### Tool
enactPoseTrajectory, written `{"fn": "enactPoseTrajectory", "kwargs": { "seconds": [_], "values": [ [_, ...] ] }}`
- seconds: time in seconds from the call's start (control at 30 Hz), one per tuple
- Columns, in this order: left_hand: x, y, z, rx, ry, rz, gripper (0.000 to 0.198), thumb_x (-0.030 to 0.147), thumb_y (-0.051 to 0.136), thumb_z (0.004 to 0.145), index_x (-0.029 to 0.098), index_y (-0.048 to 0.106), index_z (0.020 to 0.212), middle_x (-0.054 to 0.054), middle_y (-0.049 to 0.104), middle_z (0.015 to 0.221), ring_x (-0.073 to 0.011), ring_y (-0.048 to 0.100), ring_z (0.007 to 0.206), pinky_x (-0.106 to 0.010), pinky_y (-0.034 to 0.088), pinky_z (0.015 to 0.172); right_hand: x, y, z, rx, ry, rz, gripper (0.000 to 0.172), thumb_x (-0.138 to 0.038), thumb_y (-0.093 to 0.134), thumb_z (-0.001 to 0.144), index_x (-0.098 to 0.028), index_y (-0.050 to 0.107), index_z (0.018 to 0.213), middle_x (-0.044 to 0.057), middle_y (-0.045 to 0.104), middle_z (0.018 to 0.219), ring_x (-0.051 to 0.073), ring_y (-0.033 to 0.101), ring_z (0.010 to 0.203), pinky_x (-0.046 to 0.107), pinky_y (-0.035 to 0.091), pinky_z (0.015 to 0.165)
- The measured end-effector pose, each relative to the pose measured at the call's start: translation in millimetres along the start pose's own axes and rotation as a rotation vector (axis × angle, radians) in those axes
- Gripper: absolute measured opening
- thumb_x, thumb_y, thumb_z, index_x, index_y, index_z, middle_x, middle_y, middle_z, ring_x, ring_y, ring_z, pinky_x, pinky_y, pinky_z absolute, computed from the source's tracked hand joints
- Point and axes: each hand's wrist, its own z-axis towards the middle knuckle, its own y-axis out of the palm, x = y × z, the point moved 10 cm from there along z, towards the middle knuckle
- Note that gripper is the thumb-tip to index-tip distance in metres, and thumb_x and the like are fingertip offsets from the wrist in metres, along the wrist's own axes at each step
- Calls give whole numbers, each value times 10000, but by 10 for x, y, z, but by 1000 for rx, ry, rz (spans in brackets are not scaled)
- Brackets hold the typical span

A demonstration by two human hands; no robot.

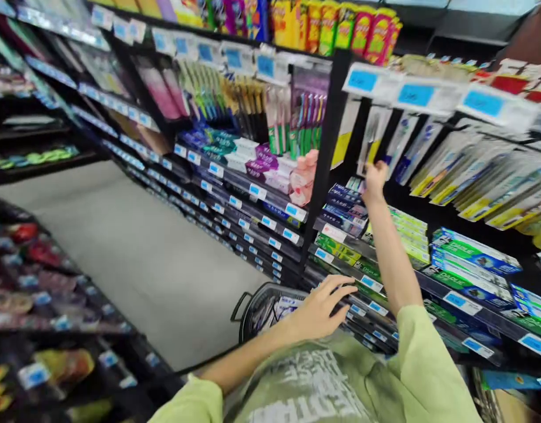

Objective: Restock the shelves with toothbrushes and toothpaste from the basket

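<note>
The left hand (325,308), loosely spread and holding nothing, is near a black basket (272,286). Farther off, the right hand (376,181) curls at the lower end of a hanging toothbrush pack (375,134); whether it grips, I cannot tell.

Price tags (484,103) line shelves (499,322) of toothpaste boxes (466,273) and toothbrushes (442,176) in this shop.

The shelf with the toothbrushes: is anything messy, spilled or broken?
Nothing stands out. The toothbrush packs hang in a row, the toothpaste boxes lie stacked below, and I see no spill or damage, though blur hides small details.
</note>
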Motion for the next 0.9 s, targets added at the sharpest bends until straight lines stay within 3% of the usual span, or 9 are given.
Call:
{"fn": "enactPoseTrajectory", "kwargs": {
  "seconds": [0.1, 0.17, 0.23, 0.3, 0.37, 0.47, 0.57, 0.7, 0.9],
  "values": [
    [-217, 182, -309, -28, -99, -73, 399, 166, 535, 985, 234, 545, 1378, -159, 613, 1375, -266, 594, 1303, -472, 529, 1114, -306, -186, -295, -30, 7, 89, 372, -429, 456, 993, -195, 608, 1239, 154, 577, 1368, 260, 561, 1333, 559, 456, 1084],
    [-379, 305, -539, -51, -145, -93, 340, 179, 526, 992, 202, 583, 1326, -162, 635, 1334, -263, 612, 1269, -450, 531, 1103, -622, -346, -731, -198, -31, 185, 372, -452, 443, 1012, -221, 655, 1212, 183, 610, 1356, 276, 606, 1296, 566, 494, 1021],
    [-565, 421, -804, -75, -206, -106, 280, 196, 531, 993, 185, 626, 1256, -157, 663, 1279, -263, 631, 1224, -435, 540, 1080, -747, -549, -1378, -420, 19, 300, 310, -456, 578, 976, -262, 678, 1196, 193, 691, 1252, 281, 695, 1162, 530, 544, 940],
    [-789, 534, -1112, -92, -300, -132, 247, 200, 547, 982, 193, 654, 1204, -140, 683, 1235, -261, 646, 1184, -430, 547, 1058, -532, -708, -2202, -665, 185, 330, 326, -532, 746, 856, -290, 720, 1074, 158, 779, 961, 298, 763, 891, 506, 588, 795],
    [-1051, 649, -1465, -90, -432, -183, 268, 176, 570, 952, 210, 664, 1200, -120, 689, 1228, -259, 649, 1181, -430, 540, 1061, 10, -789, -3169, -908, 463, 232, 425, -644, 757, 778, -257, 746, 954, 153, 796, 845, 315, 771, 769, 509, 607, 740],
    [-1528, 807, -2067, -13, -703, -301, 328, 131, 623, 872, 221, 688, 1181, -96, 700, 1212, -252, 658, 1179, -416, 532, 1064, 930, -1056, -4349, -890, 733, -149, 448, -587, 517, 889, -213, 742, 789, 125, 812, 846, 225, 776, 740, 406, 617, 832],
    [-2070, 921, -2721, 119, -1007, -404, 324, 100, 640, 820, 208, 715, 1117, -74, 730, 1147, -220, 704, 1066, -355, 583, 937, 1398, -1236, -5277, -841, 789, -385, 331, -473, 551, 847, -234, 729, 705, 114, 819, 895, 245, 792, 873, 399, 600, 918],
    [-2809, 925, -3511, 237, -1308, -368, 282, 60, 593, 843, 177, 710, 1071, -73, 751, 1094, -193, 724, 967, -338, 587, 891, 1642, -1473, -6144, -751, 917, -468, 339, -599, 633, 752, -295, 739, 857, 104, 815, 961, 359, 781, 916, 499, 618, 813],
    [-3801, 856, -4791, 308, -1720, -252, 226, 275, 656, 974, 146, 671, 1160, -77, 730, 1093, -217, 710, 984, -440, 587, 919, 1748, -1379, -6779, -819, 1003, -507, 335, -644, 597, 787, -362, 742, 894, 70, 808, 991, 355, 782, 936, 506, 621, 830]
  ]
}}
